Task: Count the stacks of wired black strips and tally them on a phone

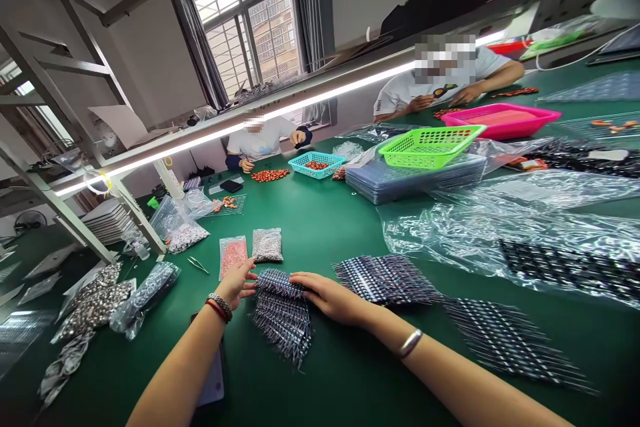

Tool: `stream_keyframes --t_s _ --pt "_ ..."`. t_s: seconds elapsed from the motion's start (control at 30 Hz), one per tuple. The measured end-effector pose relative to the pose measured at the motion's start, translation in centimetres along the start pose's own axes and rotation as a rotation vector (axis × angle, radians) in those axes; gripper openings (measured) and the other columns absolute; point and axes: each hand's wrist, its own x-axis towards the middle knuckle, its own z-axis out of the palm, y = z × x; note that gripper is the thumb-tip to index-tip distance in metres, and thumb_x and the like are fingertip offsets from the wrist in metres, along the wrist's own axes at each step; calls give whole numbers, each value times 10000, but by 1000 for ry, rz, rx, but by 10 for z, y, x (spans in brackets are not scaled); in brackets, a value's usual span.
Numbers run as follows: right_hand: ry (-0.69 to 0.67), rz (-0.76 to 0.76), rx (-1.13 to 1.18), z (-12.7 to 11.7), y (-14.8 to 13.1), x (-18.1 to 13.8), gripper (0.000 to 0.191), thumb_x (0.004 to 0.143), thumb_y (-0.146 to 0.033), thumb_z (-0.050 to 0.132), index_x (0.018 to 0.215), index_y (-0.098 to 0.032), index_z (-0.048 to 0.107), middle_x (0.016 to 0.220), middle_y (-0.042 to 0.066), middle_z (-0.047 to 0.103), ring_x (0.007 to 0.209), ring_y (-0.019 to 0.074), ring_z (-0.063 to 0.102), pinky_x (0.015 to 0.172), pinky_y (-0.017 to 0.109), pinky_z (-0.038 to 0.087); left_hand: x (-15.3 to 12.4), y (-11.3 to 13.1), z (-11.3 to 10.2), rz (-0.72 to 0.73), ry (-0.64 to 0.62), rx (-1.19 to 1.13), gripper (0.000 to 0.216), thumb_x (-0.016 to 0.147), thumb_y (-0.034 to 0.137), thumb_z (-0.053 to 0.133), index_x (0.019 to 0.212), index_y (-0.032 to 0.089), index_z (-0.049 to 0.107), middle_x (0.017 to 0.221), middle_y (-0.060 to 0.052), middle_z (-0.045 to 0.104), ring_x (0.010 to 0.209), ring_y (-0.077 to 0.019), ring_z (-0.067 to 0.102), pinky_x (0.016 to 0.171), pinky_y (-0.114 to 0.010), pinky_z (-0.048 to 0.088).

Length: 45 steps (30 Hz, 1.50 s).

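Toward the near edge of the table (310, 223), a beaded bundle (285, 317), seemingly half-gathered, is touched by the right hand (333, 297), grip unclear; opposite, the left hand (234, 284) is spread. Two more bundles (383, 280) are untouched.

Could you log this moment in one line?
left hand: open beside strand bundle | right hand: on bundle's right side | bundle: on green table | tweezers: untouched
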Motion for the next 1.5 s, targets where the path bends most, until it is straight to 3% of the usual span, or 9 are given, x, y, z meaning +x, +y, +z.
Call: stream_keyframes --t_s 0.23,0.43,0.77,1.03,1.23,1.5 --pt "-17 -2 1 0 -2 -1 419 882 -184 422 1277 -91 528 1328 171 515 1251 275 447 1093 462 337 -6 6 4 -61 -5 -124 332 811 490 582 923 177 563 840 -17 520 663 -125 543 621 -268 470" --pt "-38 -15 34 -5 -5 -3 433 879 -168 428 1306 -173 501 1357 117 500 1272 250 426 1100 460 325 -8 11 14 -73 25 -258 226 886 361 516 955 148 550 815 -5 490 678 -115 530 630 -267 489" --pt "-162 -50 109 -16 -7 -7 729 702 -112 565 1406 -163 382 1461 123 357 1355 270 290 1136 452 231 -11 12 17 -74 35 -329 194 881 319 532 929 133 559 766 2 495 667 -112 532 603 -254 485" --pt "-178 -25 110 -20 -8 -6 609 800 -235 615 1377 -162 433 1447 135 376 1343 267 314 1129 452 250 -12 4 14 -65 18 -305 187 872 319 541 920 139 552 768 5 492 653 -108 525 615 -252 470" --pt "-139 -20 108 -18 -10 -5 486 901 -333 503 1359 -179 451 1403 122 440 1311 266 366 1122 455 271 -12 0 10 -72 18 -250 209 848 333 573 935 143 576 824 -7 527 688 -116 521 583 -241 408" --pt "-123 -9 105 -15 -9 -5 485 929 -403 449 1355 -171 451 1393 124 457 1303 280 378 1117 470 280 -17 2 11 -89 16 -252 188 847 317 568 936 152 568 852 -11 515 749 -137 531 632 -274 442"
